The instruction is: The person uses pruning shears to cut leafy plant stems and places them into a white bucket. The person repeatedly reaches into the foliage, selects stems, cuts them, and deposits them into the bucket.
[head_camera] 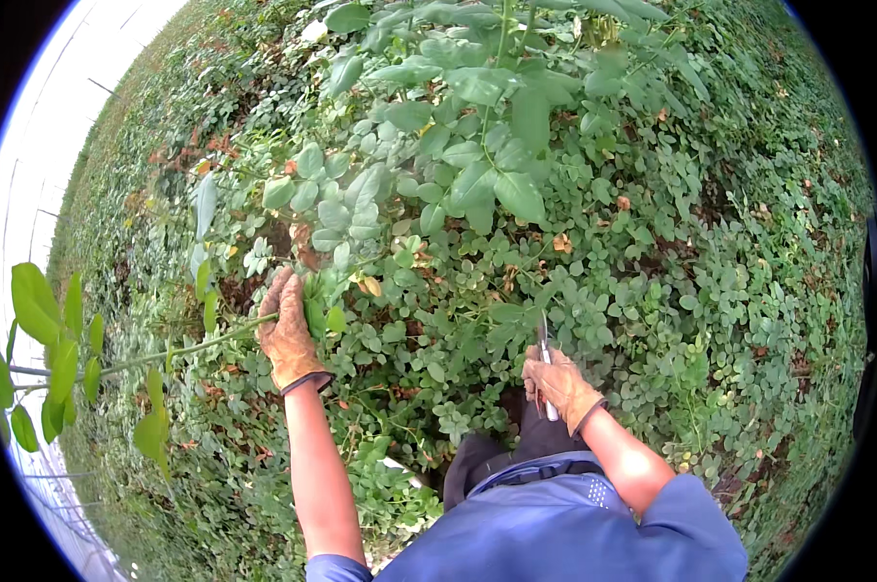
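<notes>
My left hand (287,331), in a soiled tan work glove, grips a long green rose stem (191,348). That cut-looking stem runs out to the left and carries broad leaves (59,364) towards its far end; its tip lies at the picture's rim. In my right hand (558,384), gloved the same way, is a pair of pruning shears (545,356). Their blades point up and away from me, close to some rose leaves. Whether the blades are apart is hard to make out. My hands are well apart, on either side of my body.
Dense rose bushes (627,291) surround me on all sides, with dry brown leaves (562,244) among the green. Tall leafy shoots (493,94) rise close in front. Pale greenhouse sheeting (53,131) shows at the left. My dark trousers (474,462) are up against the foliage.
</notes>
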Demonstrator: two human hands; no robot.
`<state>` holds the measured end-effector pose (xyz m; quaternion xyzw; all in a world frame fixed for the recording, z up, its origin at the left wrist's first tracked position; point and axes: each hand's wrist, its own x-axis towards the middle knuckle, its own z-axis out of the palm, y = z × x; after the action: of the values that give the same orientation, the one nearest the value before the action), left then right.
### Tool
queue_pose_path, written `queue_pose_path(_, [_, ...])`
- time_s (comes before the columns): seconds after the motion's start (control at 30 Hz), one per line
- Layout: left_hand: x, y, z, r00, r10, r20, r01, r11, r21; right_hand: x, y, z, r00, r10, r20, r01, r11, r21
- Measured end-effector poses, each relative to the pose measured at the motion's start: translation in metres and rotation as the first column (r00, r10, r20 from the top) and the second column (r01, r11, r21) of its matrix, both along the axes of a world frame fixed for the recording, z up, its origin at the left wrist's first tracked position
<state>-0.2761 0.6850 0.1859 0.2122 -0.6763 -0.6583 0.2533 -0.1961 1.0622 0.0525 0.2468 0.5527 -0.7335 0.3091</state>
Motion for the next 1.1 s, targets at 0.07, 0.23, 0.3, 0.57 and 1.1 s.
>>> queue_pose_path(0.07, [-0.007,0.012,0.000,0.997,0.061,-0.044,-0.061,0.998,-0.013,-0.037,-0.008,-0.012,1.000,-0.008,-0.016,0.006,0.992,-0.125])
queue_pose_path(0.23, [-0.019,0.058,0.001,0.971,0.236,-0.045,-0.239,0.939,-0.246,-0.140,-0.041,-0.054,0.951,0.234,-0.204,-0.211,0.969,0.129])
queue_pose_path(0.3, [-0.020,0.087,-0.011,0.925,0.380,-0.015,-0.373,0.900,-0.224,-0.170,-0.054,-0.048,0.917,0.343,-0.203,-0.267,0.906,0.328])
queue_pose_path(0.57, [-0.016,0.138,-0.115,0.868,0.168,0.467,-0.138,0.986,-0.098,-0.143,-0.065,-0.204,0.751,0.644,0.146,-0.658,0.709,0.254])
queue_pose_path(1.1, [-0.099,0.107,-0.158,0.900,-0.058,0.432,0.227,0.908,-0.352,-0.212,-0.040,-0.150,0.818,0.492,-0.299,-0.453,0.871,0.193])
